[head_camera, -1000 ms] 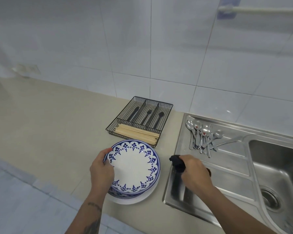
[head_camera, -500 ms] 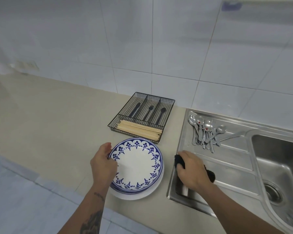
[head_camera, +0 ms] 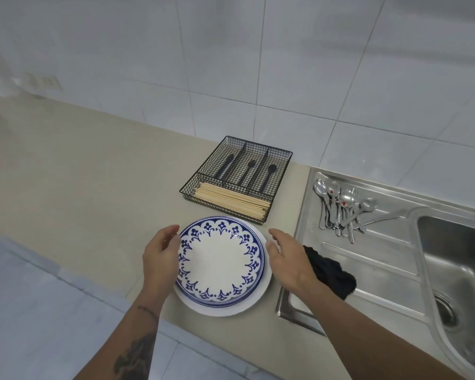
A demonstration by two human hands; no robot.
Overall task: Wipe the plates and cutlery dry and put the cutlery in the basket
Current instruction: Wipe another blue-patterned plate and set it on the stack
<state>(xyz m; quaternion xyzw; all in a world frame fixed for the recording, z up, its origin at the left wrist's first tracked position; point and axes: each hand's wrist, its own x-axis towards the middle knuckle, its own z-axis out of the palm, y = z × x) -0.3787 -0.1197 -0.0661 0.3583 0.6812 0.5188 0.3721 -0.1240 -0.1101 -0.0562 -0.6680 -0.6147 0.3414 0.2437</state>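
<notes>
A stack of plates point(head_camera: 221, 266) lies on the beige counter, a blue-patterned white one on top and a plain white one at the bottom. My left hand point(head_camera: 161, 256) touches the stack's left rim, fingers curved. My right hand point(head_camera: 287, 257) hovers at the right rim, fingers apart and holding nothing. A black cloth point(head_camera: 328, 271) lies on the steel drainboard just right of that hand. Several steel spoons and forks point(head_camera: 340, 208) are piled on the drainboard further back. The black wire basket point(head_camera: 281, 156) stands behind the plates with chopsticks in front and black cutlery in its back slots.
The steel sink basin point(head_camera: 461, 270) is at the far right. White tiled wall point(head_camera: 231, 64) runs behind the counter. The counter point(head_camera: 80, 165) stretches left, with a wall socket point(head_camera: 48, 80) at the far left. Tiled floor shows below the counter edge.
My right hand let go of the black cloth, which now lies on the drainboard, and moved left to the plates' right rim. My left hand stayed at the left rim.
</notes>
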